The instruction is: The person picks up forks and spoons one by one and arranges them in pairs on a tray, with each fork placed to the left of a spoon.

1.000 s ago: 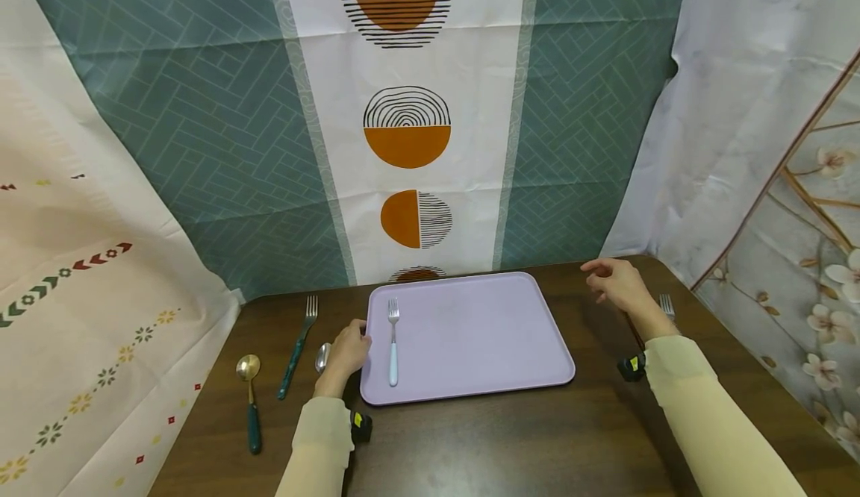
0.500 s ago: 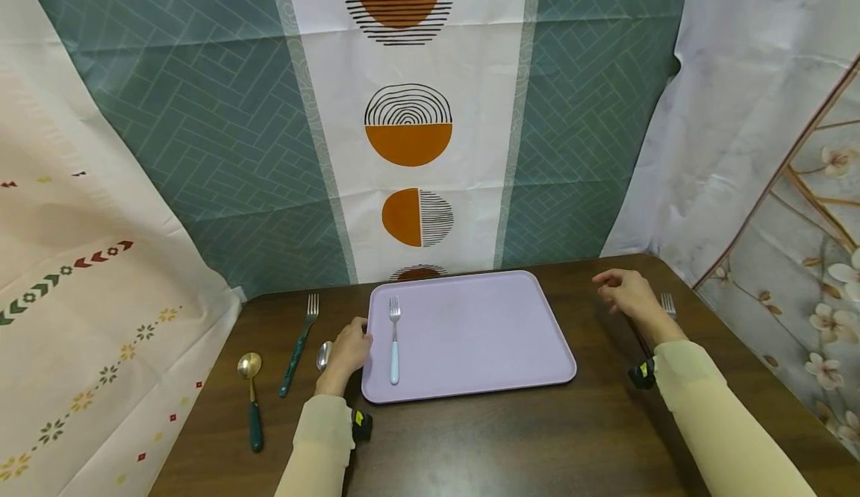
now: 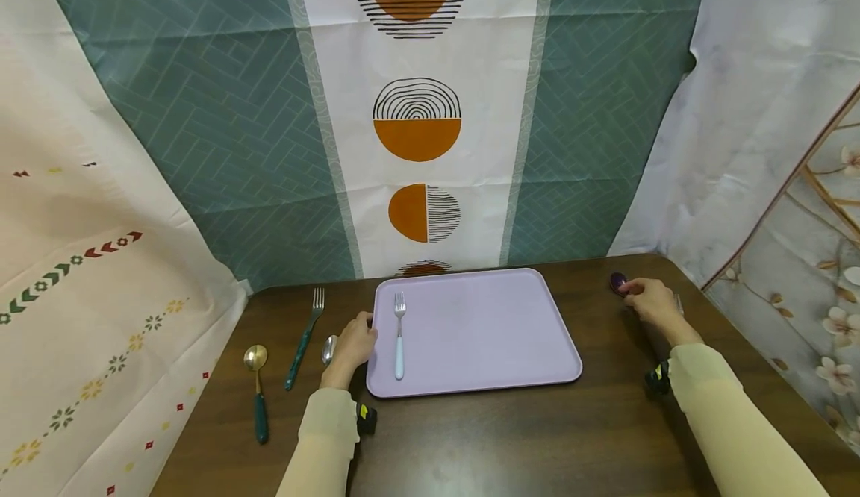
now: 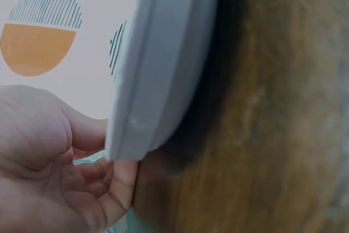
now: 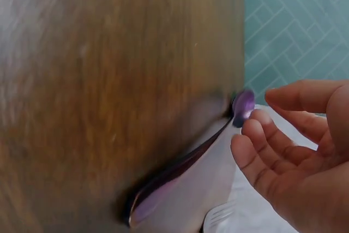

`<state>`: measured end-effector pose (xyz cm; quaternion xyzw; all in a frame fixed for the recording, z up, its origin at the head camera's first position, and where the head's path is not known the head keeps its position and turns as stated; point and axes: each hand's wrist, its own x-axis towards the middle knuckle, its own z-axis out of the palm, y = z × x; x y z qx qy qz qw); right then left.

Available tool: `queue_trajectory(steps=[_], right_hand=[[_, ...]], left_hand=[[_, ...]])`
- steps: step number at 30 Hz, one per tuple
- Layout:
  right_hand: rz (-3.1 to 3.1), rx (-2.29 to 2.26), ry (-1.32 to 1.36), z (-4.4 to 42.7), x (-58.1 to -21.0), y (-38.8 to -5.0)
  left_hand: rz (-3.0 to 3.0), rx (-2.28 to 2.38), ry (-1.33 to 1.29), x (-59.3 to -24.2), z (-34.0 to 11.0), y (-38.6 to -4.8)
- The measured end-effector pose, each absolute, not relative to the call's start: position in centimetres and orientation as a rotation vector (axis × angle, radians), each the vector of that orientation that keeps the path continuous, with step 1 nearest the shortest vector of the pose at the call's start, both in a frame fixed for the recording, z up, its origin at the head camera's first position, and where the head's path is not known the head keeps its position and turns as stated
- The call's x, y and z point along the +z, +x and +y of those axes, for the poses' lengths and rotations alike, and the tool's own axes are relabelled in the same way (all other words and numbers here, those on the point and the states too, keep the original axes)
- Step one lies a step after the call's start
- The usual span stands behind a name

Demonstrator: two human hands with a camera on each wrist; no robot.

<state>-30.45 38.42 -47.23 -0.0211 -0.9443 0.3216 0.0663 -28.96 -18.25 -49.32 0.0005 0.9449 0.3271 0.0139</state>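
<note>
A lavender tray point(image 3: 477, 333) lies on the table with a pale-blue-handled fork point(image 3: 399, 333) on it, near the left side. My left hand point(image 3: 354, 342) holds the tray's left edge; in the left wrist view, its thumb point(image 4: 90, 133) meets the rim and fingers curl beneath. My right hand point(image 3: 653, 303) hovers above a dark purple spoon point(image 3: 617, 281) at the far right. In the right wrist view, the fingers are loosely bent near the spoon's bowl point(image 5: 244, 103) and appear to grasp nothing. The hand partly hides the spoon in the head view.
Left of the tray lie a silver spoon point(image 3: 328, 349), a green-handled fork point(image 3: 304, 344) and a gold spoon with a green handle point(image 3: 260, 407). Another fork point(image 5: 221, 215) lies beside the purple spoon. Patterned cloths hang behind and beside the table.
My right hand has moved rightward and down, bringing the purple spoon's bowl into sight and covering more of the right-hand fork. My left hand keeps its place at the tray. The head view has shifted slightly.
</note>
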Motion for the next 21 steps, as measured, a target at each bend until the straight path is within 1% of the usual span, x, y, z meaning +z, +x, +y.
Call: queue_trajectory(steps=[5, 14, 21], right_hand=[[-2.920, 0.833, -0.076, 39.21, -47.10, -30.31], [-3.012, 0.822, -0.069, 39.18, -46.72, -30.26], [-3.031, 0.813, -0.073, 39.59, -47.28, -30.51]], left_hand=[[2.924, 1.040, -0.009, -49.11, -18.06, -29.01], [2.923, 1.050, -0.002, -49.27, -18.31, -29.09], [2.941, 1.023, -0.004, -49.26, -18.17, -29.12]])
